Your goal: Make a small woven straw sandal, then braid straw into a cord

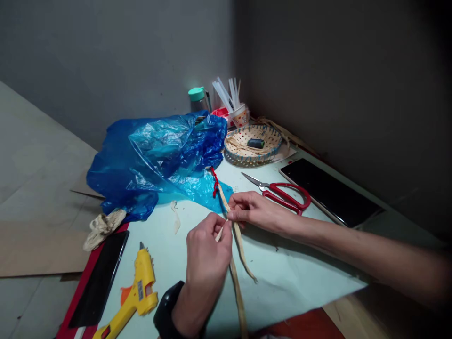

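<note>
Both hands meet over the pale table sheet at a braid of dry, straw-coloured fibre, its far end tied with red cord. My left hand, a black band at its wrist, pinches a strand whose end pokes out between the fingers. Thumb and fingers of my right hand are closed on the braid where the strands part. Two loose strands hang toward me, a shorter one and a longer one. Just beyond my right hand lie scissors with red handles.
A crumpled blue plastic bag covers the far left. Behind stand a woven basket with a dark thread spool and a cup of glue sticks. A yellow glue gun lies front left, a black tablet-like slab at right.
</note>
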Demonstrator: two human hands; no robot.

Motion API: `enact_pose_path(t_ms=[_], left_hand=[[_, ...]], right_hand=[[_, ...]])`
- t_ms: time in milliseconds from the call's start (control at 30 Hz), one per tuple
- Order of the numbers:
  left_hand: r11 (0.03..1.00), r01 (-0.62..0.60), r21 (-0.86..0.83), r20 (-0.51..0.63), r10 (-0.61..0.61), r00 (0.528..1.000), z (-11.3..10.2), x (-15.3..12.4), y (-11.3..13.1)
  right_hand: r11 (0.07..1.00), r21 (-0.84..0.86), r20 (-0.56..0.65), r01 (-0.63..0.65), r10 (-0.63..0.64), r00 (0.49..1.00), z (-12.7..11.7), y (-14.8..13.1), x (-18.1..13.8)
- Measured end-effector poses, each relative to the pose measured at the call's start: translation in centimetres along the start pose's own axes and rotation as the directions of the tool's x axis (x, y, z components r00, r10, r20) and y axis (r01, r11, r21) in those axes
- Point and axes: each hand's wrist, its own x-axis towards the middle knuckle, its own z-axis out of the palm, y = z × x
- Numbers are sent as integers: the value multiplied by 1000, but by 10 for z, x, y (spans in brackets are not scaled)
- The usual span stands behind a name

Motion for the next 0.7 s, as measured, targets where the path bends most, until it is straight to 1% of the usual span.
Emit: enact_pose_path(t_ms=[67, 100, 167, 200, 267, 333, 400, 467, 533, 600, 633, 667, 700], left_hand=[[979, -146, 142, -73, 157, 985, 5, -6, 1], [951, -220, 216, -99, 245, 965, 8, -8, 0], [863, -341, 372, -117, 408, 905, 13, -13, -1], [811, -379, 445, -109, 470, 876, 16, -16, -1], [719, -415, 557, -75, 541, 838, 21, -19, -1], [662, -428, 616, -39, 568, 822, 25, -22, 0], [633, -440, 638, -14, 580, 814, 29, -25, 2], [638, -451, 623, -3, 579, 815, 32, -27, 4], [683, -466, 562, 10, 558, 830, 30, -28, 5], [765, -493, 414, 16, 535, 845, 23, -26, 5], [818, -482, 313, -5, 509, 861, 16, -23, 4], [873, -444, 203, -43, 461, 886, 10, -19, 2], [927, -365, 85, -89, 372, 924, 3, -15, -1]], right_hand=[[998, 61, -2, -9, 10, 1000, 2, 1, -1], [997, 78, -14, -15, 16, 1000, 3, 2, -1], [996, 86, -45, -25, 29, 999, 5, 1, -2], [996, 88, -53, -33, 37, 998, 6, 1, -3], [992, 113, -47, -54, 60, 997, 7, 0, -5], [986, 150, -23, -71, 75, 997, 8, 0, -6], [985, 157, -13, -76, 79, 997, 9, 0, -6], [986, 151, -16, -78, 82, 997, 9, 1, -5], [982, 167, -14, -86, 89, 996, 9, 1, -5], [973, 208, -5, -96, 100, 995, 7, 1, -4], [971, 217, 0, -97, 99, 995, 6, 1, -5], [972, 218, 6, -93, 94, 996, 5, 0, -5], [973, 213, 12, -88, 87, 996, 4, -1, -6]])
